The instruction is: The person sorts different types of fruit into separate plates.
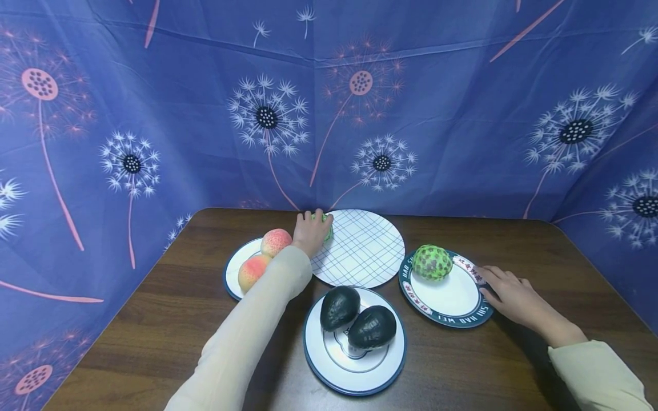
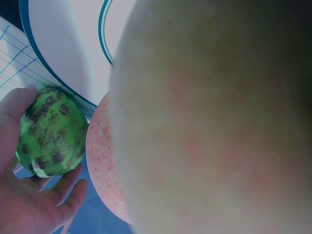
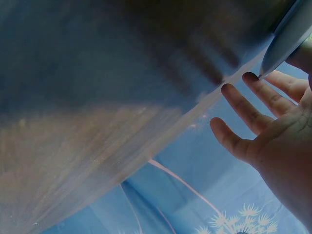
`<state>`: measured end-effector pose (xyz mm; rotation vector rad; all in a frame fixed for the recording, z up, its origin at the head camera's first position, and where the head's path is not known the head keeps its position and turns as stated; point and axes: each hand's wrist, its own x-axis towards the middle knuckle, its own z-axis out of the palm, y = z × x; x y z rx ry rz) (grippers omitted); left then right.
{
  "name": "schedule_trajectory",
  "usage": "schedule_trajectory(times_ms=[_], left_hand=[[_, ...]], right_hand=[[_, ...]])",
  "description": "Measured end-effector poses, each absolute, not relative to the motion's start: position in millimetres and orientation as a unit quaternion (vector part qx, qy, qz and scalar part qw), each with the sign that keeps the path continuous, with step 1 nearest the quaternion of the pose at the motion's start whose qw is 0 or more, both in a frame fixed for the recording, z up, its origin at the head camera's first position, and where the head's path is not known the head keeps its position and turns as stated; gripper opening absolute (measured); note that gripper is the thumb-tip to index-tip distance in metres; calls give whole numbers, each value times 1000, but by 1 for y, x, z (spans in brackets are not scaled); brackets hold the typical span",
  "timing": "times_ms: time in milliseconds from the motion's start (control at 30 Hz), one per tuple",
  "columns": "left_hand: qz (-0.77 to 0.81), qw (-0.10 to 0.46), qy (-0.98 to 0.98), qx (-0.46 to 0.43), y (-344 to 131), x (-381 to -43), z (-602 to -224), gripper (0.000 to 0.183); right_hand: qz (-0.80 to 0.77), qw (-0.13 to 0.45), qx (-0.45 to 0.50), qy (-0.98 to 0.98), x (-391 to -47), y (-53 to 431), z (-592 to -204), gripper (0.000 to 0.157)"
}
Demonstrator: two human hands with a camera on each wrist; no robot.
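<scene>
My left hand (image 1: 310,233) grips a green, dark-spotted custard apple (image 2: 52,132) at the left edge of the checked round plate (image 1: 367,245). In the left wrist view, its thumb lies against one side of the fruit and the fingers against the other. Beside that hand, two peaches (image 1: 254,271) sit on a blue-rimmed plate (image 1: 231,274), partly behind the sleeve. At the right, my right hand (image 1: 519,297) rests at the rim of a dark-green-rimmed plate (image 1: 457,321), fingers extended and spread. Another custard apple (image 1: 432,262) lies on that plate.
Nearest the front stands a blue-rimmed white plate (image 1: 354,379) with two dark avocados (image 1: 372,327). All plates are on a brown wooden table (image 1: 154,342). A blue dandelion-patterned cloth (image 1: 452,142) hangs behind the table and along its sides.
</scene>
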<state>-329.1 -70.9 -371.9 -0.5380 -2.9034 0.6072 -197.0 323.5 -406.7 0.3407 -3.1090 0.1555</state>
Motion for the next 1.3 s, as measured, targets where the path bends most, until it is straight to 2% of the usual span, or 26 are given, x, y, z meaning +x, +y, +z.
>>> schedule_trajectory(times_ms=[200, 633, 1300], left_hand=[[202, 75, -960, -178, -70, -331, -371, 55], [200, 100, -954, -199, -62, -327, -364, 70], [191, 114, -945, -241, -33, -315, -358, 77]], right_hand=[[48, 6, 111, -993, -198, 324, -406, 55], [42, 8, 109, -993, -199, 324, -406, 54], [52, 1, 106, -993, -196, 324, -406, 55]])
